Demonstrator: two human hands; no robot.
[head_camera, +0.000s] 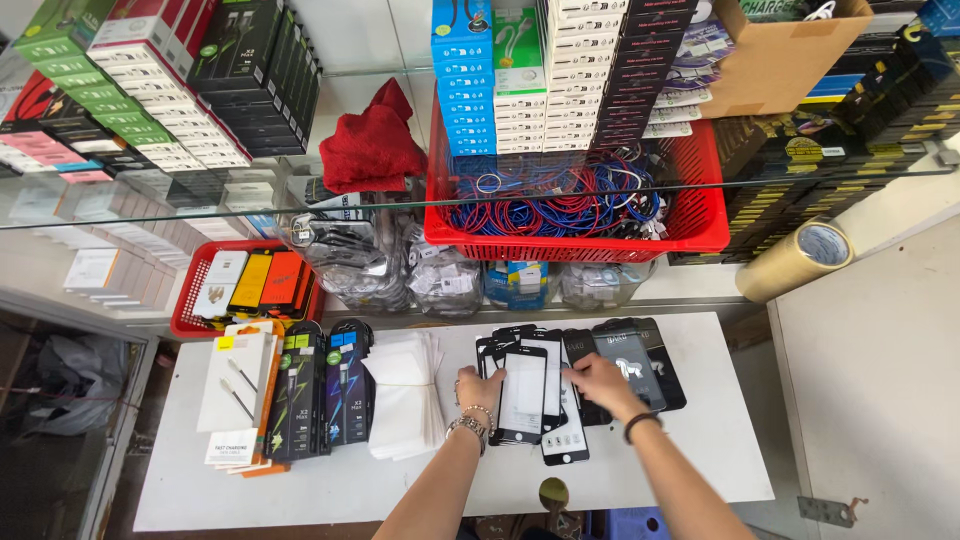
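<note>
White table below a glass shelf carries a fanned stack of screen protectors. Left hand, fingers curled, grips the left edge of the front protector; right hand lies flat, fingers spread, on the sheets just right of it. Plastic sleeves and cable packs lie left of the stack; a red basket of cables sits above.

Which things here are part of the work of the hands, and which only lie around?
In hand:
left hand
right hand
black-framed screen protectors spread on the white table

Lying about:
boxed cables
clear sleeves
red basket of cables
red cloth
tape roll
</note>
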